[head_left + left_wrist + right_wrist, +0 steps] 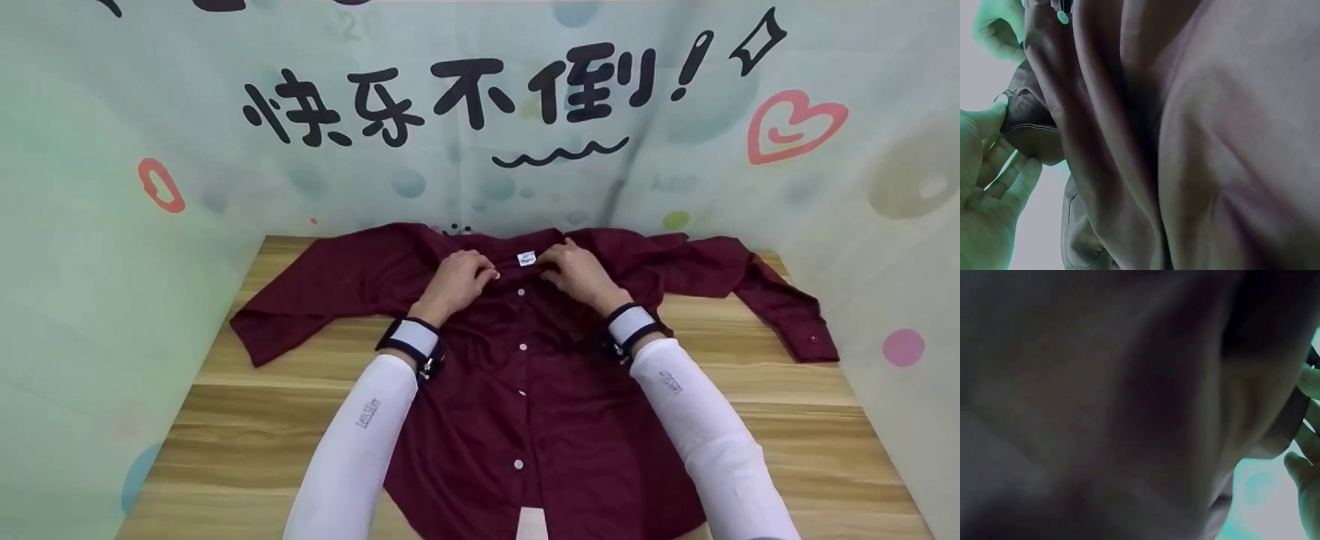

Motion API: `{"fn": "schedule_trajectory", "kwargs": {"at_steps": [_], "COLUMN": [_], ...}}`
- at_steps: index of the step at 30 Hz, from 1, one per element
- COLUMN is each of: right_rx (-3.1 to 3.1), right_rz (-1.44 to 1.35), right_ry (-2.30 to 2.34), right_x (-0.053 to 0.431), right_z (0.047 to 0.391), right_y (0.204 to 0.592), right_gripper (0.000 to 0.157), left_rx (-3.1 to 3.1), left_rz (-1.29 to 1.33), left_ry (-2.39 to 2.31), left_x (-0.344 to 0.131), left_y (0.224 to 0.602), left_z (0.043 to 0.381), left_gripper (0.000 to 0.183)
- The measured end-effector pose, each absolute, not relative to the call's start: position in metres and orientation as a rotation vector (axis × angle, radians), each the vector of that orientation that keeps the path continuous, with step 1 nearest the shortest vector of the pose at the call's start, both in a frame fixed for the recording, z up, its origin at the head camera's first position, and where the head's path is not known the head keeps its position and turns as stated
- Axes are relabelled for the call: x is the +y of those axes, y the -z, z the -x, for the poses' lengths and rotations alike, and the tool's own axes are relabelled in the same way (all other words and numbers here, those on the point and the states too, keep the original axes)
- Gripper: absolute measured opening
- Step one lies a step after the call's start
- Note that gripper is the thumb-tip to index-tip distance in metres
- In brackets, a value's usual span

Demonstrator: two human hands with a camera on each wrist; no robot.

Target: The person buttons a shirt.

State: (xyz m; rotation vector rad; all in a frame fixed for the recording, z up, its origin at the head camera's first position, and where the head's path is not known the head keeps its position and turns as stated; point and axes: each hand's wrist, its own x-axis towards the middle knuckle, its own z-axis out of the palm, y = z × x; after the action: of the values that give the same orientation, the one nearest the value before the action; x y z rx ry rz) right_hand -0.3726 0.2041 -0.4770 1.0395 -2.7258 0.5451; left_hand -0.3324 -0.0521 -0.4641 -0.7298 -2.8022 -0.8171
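Observation:
A maroon long-sleeved shirt [480, 420] lies front up on the table, its white buttons [523, 347] in a line down the middle. At the neck, a white label [526, 259] shows between my two hands. My left hand [456, 281] pinches one side of the collar; in the left wrist view its thumb and fingers grip a collar point [1036, 143]. My right hand [585, 276] pinches the collar's other side. Dark, blurred cloth [1100, 405] fills most of the right wrist view, with the right hand's fingers [1310, 439] at the edge.
The wooden table [247, 435] runs up to a printed curtain [450, 187] behind the collar and on both sides. One sleeve [307, 292] spreads left; the other sleeve [787, 307] bends toward the right edge, cuff down.

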Motion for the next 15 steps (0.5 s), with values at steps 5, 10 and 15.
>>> {"fn": "schedule_trajectory", "kwargs": {"at_steps": [5, 10, 15], "right_rx": [-2.744, -2.734, -2.734], "right_rz": [-0.946, -0.923, -0.876], "right_ry": [-0.768, -0.920, -1.050], "right_x": [0.219, 0.226, 0.227], "right_z": [0.375, 0.373, 0.369], "right_y": [0.477, 0.475, 0.466], "right_gripper": [0.020, 0.020, 0.020], "left_rx": [-2.794, -2.794, -2.789], "left_rz": [0.738, 0.750, 0.719], "left_ry": [0.827, 0.827, 0.845], "left_x": [-0.051, -0.050, -0.050], "left_y": [0.465, 0.466, 0.464], "left_z": [0.331, 0.331, 0.330], "left_gripper": [0.021, 0.022, 0.021]}}
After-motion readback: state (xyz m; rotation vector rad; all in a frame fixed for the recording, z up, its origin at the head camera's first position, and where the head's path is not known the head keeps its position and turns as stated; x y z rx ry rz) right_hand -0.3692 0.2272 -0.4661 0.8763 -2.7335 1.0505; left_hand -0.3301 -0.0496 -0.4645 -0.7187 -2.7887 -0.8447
